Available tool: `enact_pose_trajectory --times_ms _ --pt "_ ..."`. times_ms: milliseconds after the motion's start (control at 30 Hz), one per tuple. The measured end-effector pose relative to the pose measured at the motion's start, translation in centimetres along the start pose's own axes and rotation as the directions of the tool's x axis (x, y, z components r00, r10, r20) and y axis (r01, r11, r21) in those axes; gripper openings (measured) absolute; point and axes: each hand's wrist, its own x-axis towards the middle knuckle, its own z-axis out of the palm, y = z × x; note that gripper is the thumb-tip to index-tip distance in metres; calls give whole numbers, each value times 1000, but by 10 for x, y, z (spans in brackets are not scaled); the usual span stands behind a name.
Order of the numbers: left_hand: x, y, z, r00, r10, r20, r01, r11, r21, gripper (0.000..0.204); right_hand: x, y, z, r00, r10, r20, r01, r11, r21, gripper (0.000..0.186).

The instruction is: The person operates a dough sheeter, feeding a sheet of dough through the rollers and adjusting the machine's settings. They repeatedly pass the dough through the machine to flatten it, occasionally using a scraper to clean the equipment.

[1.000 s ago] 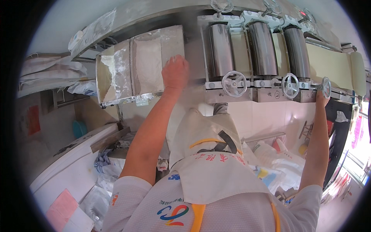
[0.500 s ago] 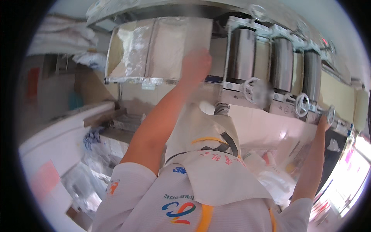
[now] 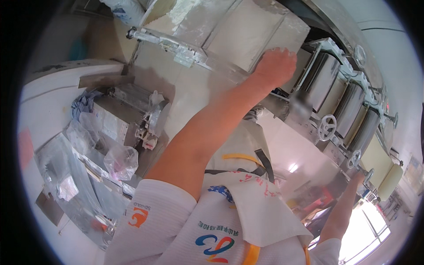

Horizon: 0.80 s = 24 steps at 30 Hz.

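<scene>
Metal tray (image 3: 292, 32) cropped; left hand (image 3: 277, 67) curled, right hand (image 3: 358, 178) by handwheel (image 3: 369, 175); both grips unclear

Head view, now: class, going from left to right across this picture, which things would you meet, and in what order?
Pink sheet → blue cloth → round clear plastic bag → left hand → leftmost handwheel → right hand → cream-coloured roll.
</scene>
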Motion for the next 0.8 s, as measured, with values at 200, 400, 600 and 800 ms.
enact_pose_trajectory --times_ms 200,400,600,800 --pt "-1 -3 -5 999 41 -11 -40 997 66 16 4 -2 -9 989 -31 144 41 997 -67 47" --pt "-2 -2 3 997 73 -30 -72 997 17 19 -25 -15 -20 905 -233 357 -222 456 862 49" --pt "-7 -14 6 992 82 -98 -93 988 -121 20 -65 -70 -79 696 -483 532 -587 44 808 55" --pt "-3 -16 7 994 77 -77 -90 979 -184 18 -94 -118 -113 468 -759 452 -659 41 751 50"
